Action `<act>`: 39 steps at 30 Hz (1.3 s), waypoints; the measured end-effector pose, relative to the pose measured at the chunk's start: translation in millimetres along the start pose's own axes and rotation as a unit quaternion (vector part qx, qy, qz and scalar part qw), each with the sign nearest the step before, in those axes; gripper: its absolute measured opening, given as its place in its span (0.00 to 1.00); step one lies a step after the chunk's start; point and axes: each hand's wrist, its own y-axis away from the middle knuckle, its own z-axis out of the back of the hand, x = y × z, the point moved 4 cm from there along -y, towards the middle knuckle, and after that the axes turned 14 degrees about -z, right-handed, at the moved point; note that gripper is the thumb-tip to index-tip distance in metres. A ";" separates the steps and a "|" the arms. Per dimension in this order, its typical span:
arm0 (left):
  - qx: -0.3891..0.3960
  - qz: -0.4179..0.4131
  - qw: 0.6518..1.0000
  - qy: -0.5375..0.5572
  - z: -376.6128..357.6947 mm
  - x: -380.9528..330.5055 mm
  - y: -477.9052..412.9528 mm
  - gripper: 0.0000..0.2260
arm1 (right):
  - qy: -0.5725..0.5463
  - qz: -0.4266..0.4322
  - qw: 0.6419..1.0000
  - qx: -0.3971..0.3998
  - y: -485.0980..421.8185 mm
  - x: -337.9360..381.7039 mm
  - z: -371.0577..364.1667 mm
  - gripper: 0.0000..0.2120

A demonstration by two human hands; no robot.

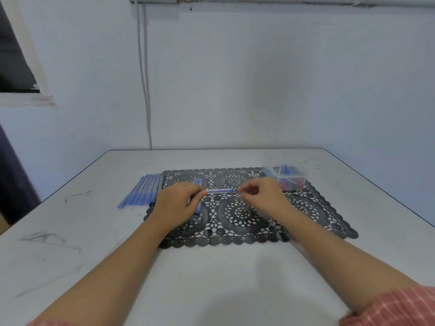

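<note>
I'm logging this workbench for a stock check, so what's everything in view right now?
pen: one, clear blue, held over the mat between both hands
row of pens: several, blue, on the table left of the mat
container: one, clear, small blue and red parts inside, mat's far right corner
mat: one, black lace, middle of the table
table: one, white, under everything
left hand: one, pinches the pen's left end
right hand: one, pinches the pen's right end
</note>
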 end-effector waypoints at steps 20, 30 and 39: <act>0.005 0.005 1.000 0.017 2.6 -4.5 -0.6 0.20 | -0.189 0.021 0.979 0.070 9.4 8.5 -3.8 0.10; 0.005 0.008 1.000 0.023 4.5 -6.0 -1.0 0.20 | -0.095 0.060 0.993 0.023 8.0 8.6 -2.2 0.05; 0.018 0.035 0.999 0.032 3.0 -4.6 -1.9 0.22 | -0.042 0.122 0.992 -0.012 9.7 10.7 -1.6 0.06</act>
